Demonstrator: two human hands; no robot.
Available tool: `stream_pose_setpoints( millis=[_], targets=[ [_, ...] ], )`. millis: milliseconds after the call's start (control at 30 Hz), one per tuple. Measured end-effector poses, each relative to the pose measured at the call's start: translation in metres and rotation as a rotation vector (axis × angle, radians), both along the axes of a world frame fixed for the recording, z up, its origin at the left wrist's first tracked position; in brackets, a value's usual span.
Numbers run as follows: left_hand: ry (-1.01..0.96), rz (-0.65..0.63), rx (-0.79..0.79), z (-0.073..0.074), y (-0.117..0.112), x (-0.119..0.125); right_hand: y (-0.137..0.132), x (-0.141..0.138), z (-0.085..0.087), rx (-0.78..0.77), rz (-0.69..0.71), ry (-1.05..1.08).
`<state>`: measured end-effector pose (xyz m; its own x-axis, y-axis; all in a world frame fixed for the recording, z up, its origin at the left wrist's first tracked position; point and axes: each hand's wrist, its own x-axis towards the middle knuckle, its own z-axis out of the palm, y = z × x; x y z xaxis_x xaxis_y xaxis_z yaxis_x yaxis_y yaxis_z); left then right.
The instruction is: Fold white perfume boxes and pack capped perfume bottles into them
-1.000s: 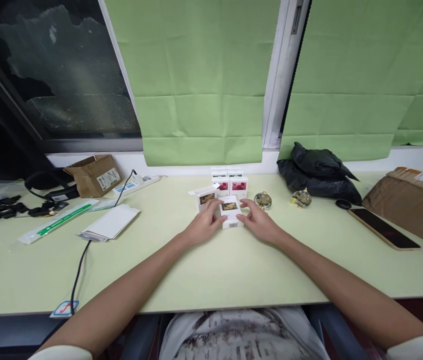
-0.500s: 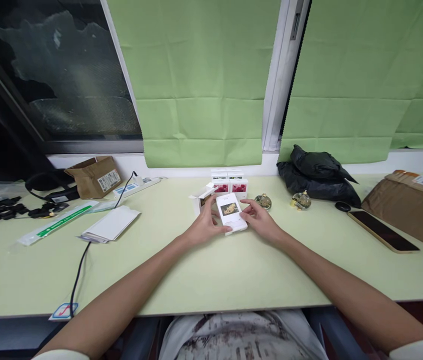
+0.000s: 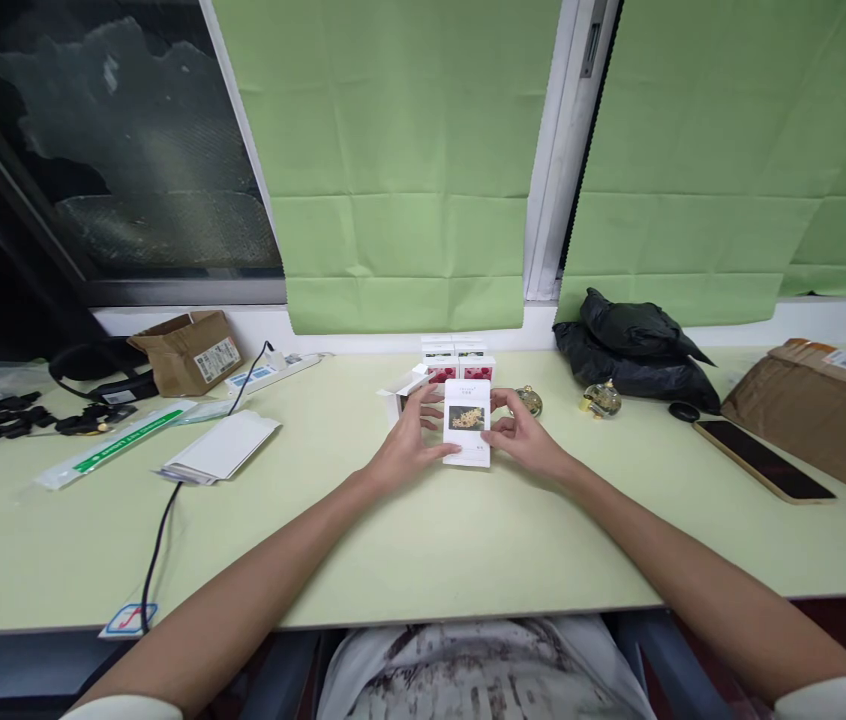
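Observation:
A small white box (image 3: 467,448) with a picture of yellow flowers on its front stands nearly upright over the middle of the table. My left hand (image 3: 409,447) grips its left edge, the thumb near the lower corner. On the opposite edge, my right hand (image 3: 526,440) is closed with thumb and fingers. Behind my left fingers is another white carton (image 3: 395,400) with its flap raised, partly hidden. Several small white boxes with red pictures (image 3: 477,370) are grouped just beyond. A round dark-and-gold ornament (image 3: 531,402) sits beyond my right hand, partly covered by it.
A second gold ornament (image 3: 603,400) lies to the right, before a black plastic bag (image 3: 633,350). Farther right are a phone (image 3: 760,460) and a brown parcel (image 3: 820,410). Leftward are white papers (image 3: 220,447), a black cable (image 3: 160,550), a power strip (image 3: 273,372) and an opened cardboard box (image 3: 190,355).
The white box has turned from a leftward tilt to upright and shifted slightly right, its front now facing me squarely. Both hands still hold it; the right fingers have moved up its edge.

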<state>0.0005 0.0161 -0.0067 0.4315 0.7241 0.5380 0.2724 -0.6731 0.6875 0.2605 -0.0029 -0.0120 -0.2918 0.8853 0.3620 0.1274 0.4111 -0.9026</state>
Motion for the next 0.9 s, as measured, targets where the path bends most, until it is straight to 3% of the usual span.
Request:
stream_pose_setpoints(
  millis=[200, 433, 633, 800, 900],
  targets=[
    [0.019, -0.011, 0.008, -0.002, -0.003, 0.003, -0.003, 0.001, 0.004, -0.007, 0.041, -0.027],
    [0.081, 0.057, 0.051, -0.001, -0.001, -0.001, 0.000, -0.004, -0.005, -0.032, -0.047, 0.082],
    [0.102, 0.086, 0.101, -0.002, 0.001, -0.004, 0.009, 0.001, -0.005, 0.208, -0.198, -0.012],
    [0.145, 0.083, 0.215, 0.000, -0.001, -0.003, 0.006, 0.003, 0.007, 0.217, -0.195, 0.031],
    [0.181, 0.084, 0.279, -0.001, -0.004, -0.002, 0.000, 0.001, 0.013, 0.273, -0.212, -0.096]
  ],
)
